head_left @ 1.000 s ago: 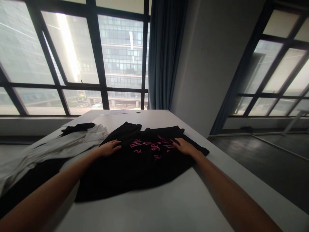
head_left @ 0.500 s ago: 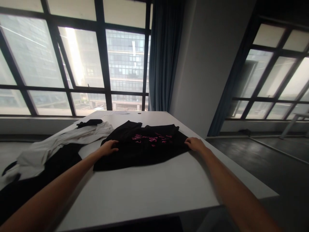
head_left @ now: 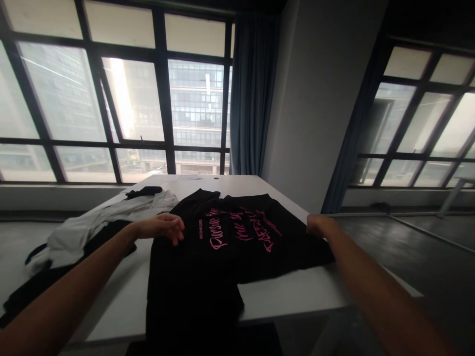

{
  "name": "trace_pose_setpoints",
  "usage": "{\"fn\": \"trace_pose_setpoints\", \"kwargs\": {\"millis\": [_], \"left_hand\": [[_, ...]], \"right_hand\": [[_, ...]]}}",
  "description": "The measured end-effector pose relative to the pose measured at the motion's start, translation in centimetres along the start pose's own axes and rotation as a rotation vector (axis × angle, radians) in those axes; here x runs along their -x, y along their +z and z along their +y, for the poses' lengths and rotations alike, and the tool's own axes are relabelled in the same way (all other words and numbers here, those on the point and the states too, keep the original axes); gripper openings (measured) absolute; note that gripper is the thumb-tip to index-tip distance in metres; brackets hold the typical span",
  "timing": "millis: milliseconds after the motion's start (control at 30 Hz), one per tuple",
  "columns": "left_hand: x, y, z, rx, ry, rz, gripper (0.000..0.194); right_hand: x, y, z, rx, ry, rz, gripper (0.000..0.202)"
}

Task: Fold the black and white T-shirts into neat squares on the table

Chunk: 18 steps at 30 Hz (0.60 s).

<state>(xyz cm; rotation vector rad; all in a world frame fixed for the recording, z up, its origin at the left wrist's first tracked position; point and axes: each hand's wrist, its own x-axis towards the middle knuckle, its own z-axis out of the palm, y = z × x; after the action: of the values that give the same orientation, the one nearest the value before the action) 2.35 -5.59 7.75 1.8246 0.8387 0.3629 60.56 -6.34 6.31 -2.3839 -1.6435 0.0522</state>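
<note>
A black T-shirt (head_left: 222, 267) with pink lettering lies spread over the white table (head_left: 282, 301), creased and uneven. Its near left part hangs over the front edge toward me. My left hand (head_left: 163, 227) is at the shirt's left side, fingers loosely curled and a little apart, with no cloth visible between them. At the right edge of the shirt is my right hand (head_left: 318, 225), closed on the fabric, though most of its fingers are turned out of sight.
To the left lies a heap of clothes: a white garment (head_left: 79, 235) with black parts and a black garment (head_left: 107, 242) beside it. Sheets of paper lie near the table's far end. Beyond stand windows, a blue curtain (head_left: 250, 99) and a pillar (head_left: 315, 99).
The black T-shirt has opened out toward me, and its near part now drops over the table's front edge. More pink lettering shows. My left hand has come off the cloth.
</note>
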Motion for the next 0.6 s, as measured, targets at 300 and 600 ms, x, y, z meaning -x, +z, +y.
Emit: {"fn": "trace_pose_setpoints", "kwargs": {"millis": [300, 600], "left_hand": [[-7.7, 0.4, -7.5, -0.876, -0.179, 0.489, 0.07], [-16.4, -6.7, -9.6, -0.931, -0.187, 0.481, 0.066]], "right_hand": [[-0.8, 5.6, -11.0, -0.024, -0.468, -0.155, 0.064], [-9.8, 9.7, -14.7, 0.016, -0.374, -0.181, 0.067]]}}
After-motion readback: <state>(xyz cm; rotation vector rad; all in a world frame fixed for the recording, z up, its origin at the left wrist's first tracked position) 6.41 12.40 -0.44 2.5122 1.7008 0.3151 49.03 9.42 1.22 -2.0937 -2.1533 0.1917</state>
